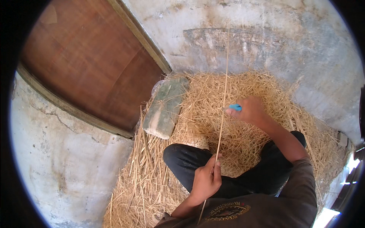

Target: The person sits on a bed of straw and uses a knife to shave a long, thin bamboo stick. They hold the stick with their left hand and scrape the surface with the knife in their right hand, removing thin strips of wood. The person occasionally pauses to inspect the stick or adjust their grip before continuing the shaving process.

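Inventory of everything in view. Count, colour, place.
Thin strip: 1, pale tan, upright through centre
Blue-handled tool: 1, blue, at the strip
Straw-like shavings: uncountable, straw yellow, across floor
Slab: 1, grey-green, left of centre
Speckled object, kind unclear: 1, cream, beside left knee
Wood-framed panel: 1, reddish-brown, upper left
Wall: 2 stretches, stained whitish-grey, lower left and top right
Trousers: 1 pair, black, lower centre
Shirt: 1, dark brown, bottom
Hands: 2, bare; left gripping strip, right holding tool

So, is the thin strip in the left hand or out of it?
In: the left hand is closed around the thin strip, which shows above and below it.
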A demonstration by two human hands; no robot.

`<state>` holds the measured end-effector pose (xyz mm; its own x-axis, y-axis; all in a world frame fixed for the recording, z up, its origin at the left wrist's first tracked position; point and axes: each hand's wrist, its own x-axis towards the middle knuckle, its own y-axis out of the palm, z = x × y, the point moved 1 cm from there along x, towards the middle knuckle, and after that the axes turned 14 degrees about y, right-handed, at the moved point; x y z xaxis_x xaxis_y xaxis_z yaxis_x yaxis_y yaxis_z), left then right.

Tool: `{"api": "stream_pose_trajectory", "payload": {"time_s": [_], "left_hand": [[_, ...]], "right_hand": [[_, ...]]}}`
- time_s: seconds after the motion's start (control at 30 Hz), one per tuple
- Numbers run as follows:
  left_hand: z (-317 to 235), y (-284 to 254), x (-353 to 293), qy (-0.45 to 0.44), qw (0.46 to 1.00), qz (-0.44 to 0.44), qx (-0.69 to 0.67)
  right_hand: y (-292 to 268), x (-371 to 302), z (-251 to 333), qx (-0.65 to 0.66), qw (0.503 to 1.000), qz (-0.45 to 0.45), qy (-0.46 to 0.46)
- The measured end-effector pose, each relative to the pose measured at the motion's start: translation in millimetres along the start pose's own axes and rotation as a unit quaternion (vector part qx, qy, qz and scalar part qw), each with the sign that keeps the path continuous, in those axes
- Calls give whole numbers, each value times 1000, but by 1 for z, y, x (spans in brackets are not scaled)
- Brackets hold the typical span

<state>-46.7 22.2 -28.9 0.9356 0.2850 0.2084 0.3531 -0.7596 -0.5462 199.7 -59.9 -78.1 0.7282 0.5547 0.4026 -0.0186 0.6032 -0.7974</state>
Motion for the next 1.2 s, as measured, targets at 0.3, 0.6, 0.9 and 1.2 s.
{"api": "stream_pose_trajectory", "payload": {"time_s": [0.3, 0.6, 0.9, 1.2], "left_hand": [[1, -6, -9, 27, 1000, 3, -12], [-7, -16, -29, -39, 998, 57, -15], [20, -18, -75, -28, 984, 154, -90], [29, -26, -107, 0, 977, 190, -96]], "right_hand": [[-18, -15, 26, -25, 993, 40, -111], [-9, 19, -17, -73, 995, -52, -52], [-50, 79, -108, -149, 966, -24, 211], [-87, 111, -152, -203, 947, -65, 242]]}}
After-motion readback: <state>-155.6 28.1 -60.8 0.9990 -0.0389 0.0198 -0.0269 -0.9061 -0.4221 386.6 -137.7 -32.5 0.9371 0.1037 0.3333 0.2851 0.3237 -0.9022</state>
